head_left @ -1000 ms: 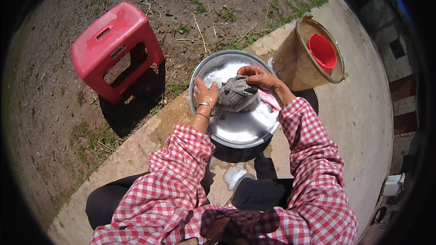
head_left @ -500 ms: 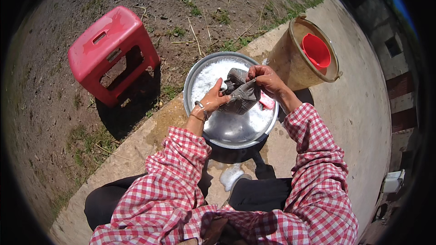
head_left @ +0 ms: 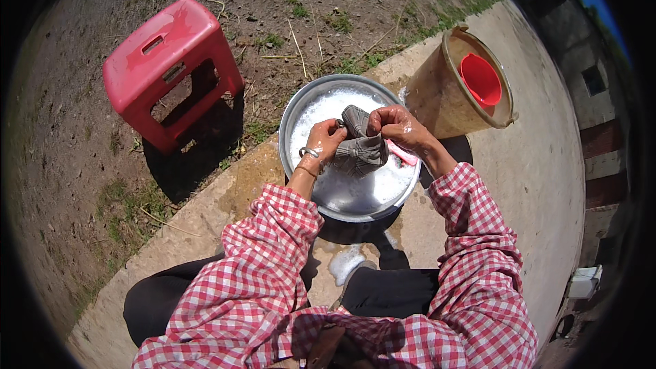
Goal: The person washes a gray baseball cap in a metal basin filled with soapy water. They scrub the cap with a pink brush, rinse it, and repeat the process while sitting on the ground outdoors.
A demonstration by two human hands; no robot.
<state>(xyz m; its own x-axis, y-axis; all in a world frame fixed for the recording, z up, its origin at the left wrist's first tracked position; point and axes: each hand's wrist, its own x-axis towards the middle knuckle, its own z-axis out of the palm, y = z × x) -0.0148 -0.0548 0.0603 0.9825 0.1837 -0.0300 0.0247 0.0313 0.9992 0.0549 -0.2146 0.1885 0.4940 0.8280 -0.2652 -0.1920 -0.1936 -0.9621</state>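
Both my hands grip a wet grey plaid cloth (head_left: 362,155) above a round metal basin (head_left: 287,113) of white suds. My left hand (head_left: 325,140), with a bangle at its wrist, is closed on the cloth's left side. On the other side my right hand (head_left: 400,126) pinches its upper right part with curled fingers. Folds hide the cloth's full shape, so I cannot tell what kind of piece it is. Partly behind the cloth, a pink and white object (head_left: 403,153) lies in the basin, near my right wrist.
A tan bucket (head_left: 437,89) with a red plastic scoop or bowl (head_left: 480,79) in it stands right of the basin. Left, on the dirt, is a red plastic stool (head_left: 164,48). Spilled foam (head_left: 346,264) lies on the concrete before me.
My left hand's fingers have closed on the cloth from a more spread pose. My right hand has shifted slightly down, and the cloth is turned and bunched differently.
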